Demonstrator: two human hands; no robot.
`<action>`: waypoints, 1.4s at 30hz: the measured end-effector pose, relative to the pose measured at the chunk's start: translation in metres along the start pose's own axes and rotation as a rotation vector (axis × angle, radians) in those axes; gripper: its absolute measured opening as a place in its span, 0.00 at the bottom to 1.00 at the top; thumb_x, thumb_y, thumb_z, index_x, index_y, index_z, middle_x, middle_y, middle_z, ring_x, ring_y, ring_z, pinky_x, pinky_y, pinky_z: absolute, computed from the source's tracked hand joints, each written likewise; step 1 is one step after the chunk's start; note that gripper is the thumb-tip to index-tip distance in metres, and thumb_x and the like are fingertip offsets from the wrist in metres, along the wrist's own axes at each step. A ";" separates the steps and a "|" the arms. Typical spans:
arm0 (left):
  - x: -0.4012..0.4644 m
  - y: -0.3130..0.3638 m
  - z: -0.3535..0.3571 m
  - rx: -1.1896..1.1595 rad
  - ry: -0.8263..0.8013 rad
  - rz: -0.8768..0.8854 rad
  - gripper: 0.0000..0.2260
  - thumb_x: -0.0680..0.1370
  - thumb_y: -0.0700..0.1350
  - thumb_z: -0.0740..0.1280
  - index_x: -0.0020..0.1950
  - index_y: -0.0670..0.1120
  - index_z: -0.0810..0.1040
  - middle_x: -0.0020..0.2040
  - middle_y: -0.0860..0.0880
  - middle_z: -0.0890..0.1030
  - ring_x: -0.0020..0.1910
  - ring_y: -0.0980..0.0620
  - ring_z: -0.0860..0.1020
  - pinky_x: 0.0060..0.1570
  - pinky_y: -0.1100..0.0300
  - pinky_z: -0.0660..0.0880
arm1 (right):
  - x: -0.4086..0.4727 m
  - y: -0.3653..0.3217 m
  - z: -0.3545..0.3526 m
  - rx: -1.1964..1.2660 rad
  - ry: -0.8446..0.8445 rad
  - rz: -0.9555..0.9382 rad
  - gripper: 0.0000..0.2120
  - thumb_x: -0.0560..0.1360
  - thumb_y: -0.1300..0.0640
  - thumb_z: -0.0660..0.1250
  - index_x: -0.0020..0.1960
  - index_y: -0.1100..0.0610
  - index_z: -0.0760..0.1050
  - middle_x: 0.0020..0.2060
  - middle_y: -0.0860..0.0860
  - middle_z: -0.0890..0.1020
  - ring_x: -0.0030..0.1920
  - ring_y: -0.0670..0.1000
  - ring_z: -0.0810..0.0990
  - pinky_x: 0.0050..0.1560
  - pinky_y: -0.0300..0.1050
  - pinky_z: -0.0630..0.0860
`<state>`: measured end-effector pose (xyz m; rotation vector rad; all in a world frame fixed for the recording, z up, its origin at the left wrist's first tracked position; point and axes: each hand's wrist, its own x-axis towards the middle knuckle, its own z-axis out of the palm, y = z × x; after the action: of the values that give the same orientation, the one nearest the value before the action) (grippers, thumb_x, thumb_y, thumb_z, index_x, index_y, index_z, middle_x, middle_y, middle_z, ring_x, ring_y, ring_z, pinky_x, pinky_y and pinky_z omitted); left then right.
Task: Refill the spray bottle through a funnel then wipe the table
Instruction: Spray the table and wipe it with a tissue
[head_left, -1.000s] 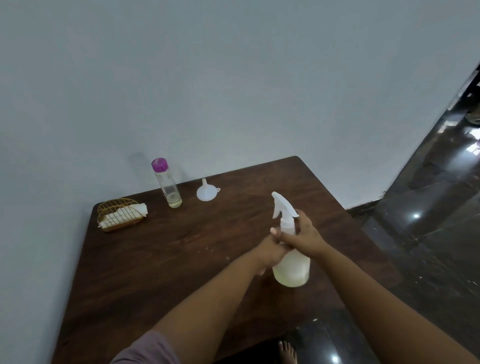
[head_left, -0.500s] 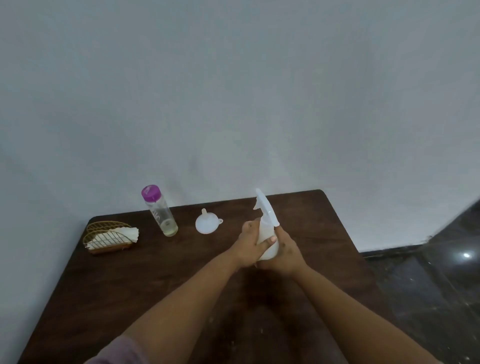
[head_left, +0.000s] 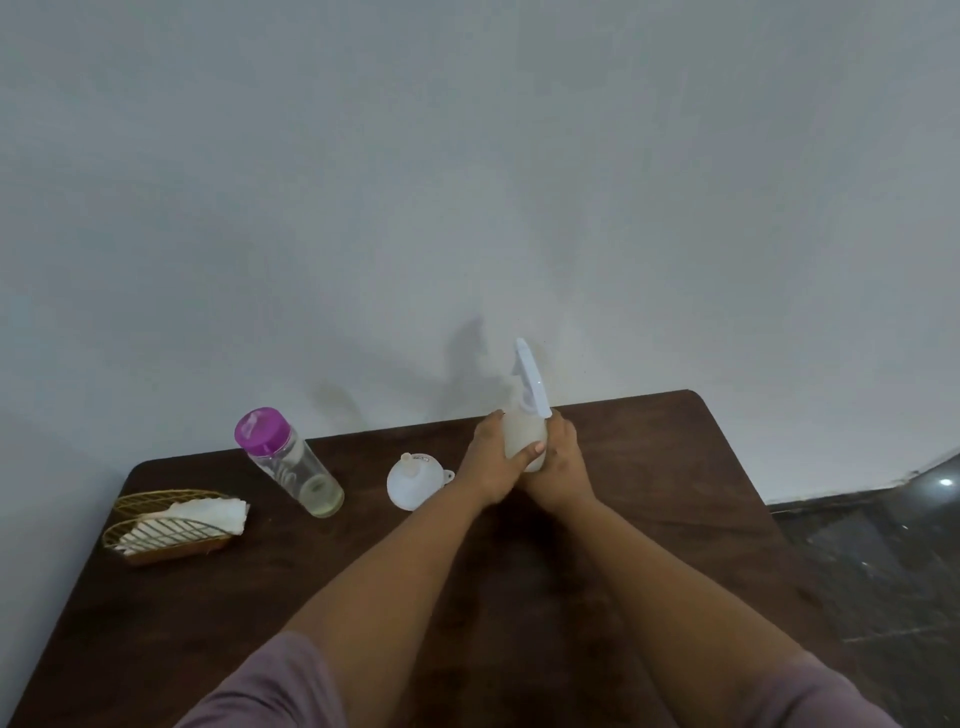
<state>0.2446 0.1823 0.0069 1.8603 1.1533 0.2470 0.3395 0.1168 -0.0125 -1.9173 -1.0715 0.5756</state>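
**Both hands around the spray bottle, its base out of sight**

We see the spray bottle (head_left: 525, 436) held near the far edge of the dark wooden surface (head_left: 649, 519), with both hands wrapped around its pale, translucent body. The left hand (head_left: 493, 457) grips it from the left, thumb laid across the front; the right hand (head_left: 561, 462) clasps it from the right and behind. The white trigger head (head_left: 531, 376) rises above the fingers, seen nearly edge-on against the wall (head_left: 467, 182), so we cannot make out its nozzle or lever. The hands cover the lower part of the bottle, and we cannot tell whether its base rests on the surface or is lifted off it. Whether the head is screwed tight is also hidden.

Just beside the left hand lies the white funnel (head_left: 413, 483), wide mouth towards us, apart from the bottle. Further left stands a clear bottle with a purple cap (head_left: 288, 460), with a little yellowish liquid at the bottom; the wide lens makes it appear to lean. At the left edge sits a gold wire holder (head_left: 161, 527) with white cloth or tissue (head_left: 208, 512) in it; which, we cannot say.

Mauve sleeves (head_left: 270, 686) are cut off by the lower edge. Dark glossy floor (head_left: 883, 545) shows at the right.
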 end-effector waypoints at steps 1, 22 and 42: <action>0.006 -0.004 0.001 0.005 -0.014 0.002 0.36 0.76 0.58 0.68 0.77 0.46 0.58 0.74 0.45 0.64 0.71 0.44 0.67 0.70 0.48 0.66 | 0.003 0.004 0.001 -0.005 -0.011 0.009 0.41 0.66 0.50 0.77 0.72 0.54 0.59 0.63 0.53 0.66 0.58 0.48 0.70 0.58 0.46 0.76; -0.056 -0.015 0.011 0.180 0.244 0.133 0.30 0.80 0.50 0.64 0.77 0.43 0.57 0.76 0.45 0.57 0.74 0.45 0.58 0.71 0.54 0.61 | -0.052 0.001 0.003 -0.225 0.365 0.175 0.33 0.65 0.51 0.73 0.63 0.57 0.62 0.59 0.56 0.66 0.60 0.58 0.67 0.58 0.55 0.69; -0.246 -0.125 -0.105 0.039 0.693 -0.308 0.21 0.79 0.50 0.65 0.70 0.47 0.67 0.67 0.48 0.71 0.66 0.50 0.69 0.63 0.55 0.70 | -0.140 -0.128 0.117 -0.243 -0.487 -0.314 0.11 0.72 0.66 0.63 0.47 0.50 0.71 0.49 0.50 0.73 0.53 0.52 0.73 0.56 0.47 0.74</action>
<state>-0.0259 0.0684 0.0370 1.6334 1.8980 0.7322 0.1234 0.0863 0.0314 -1.7967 -1.7868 0.7808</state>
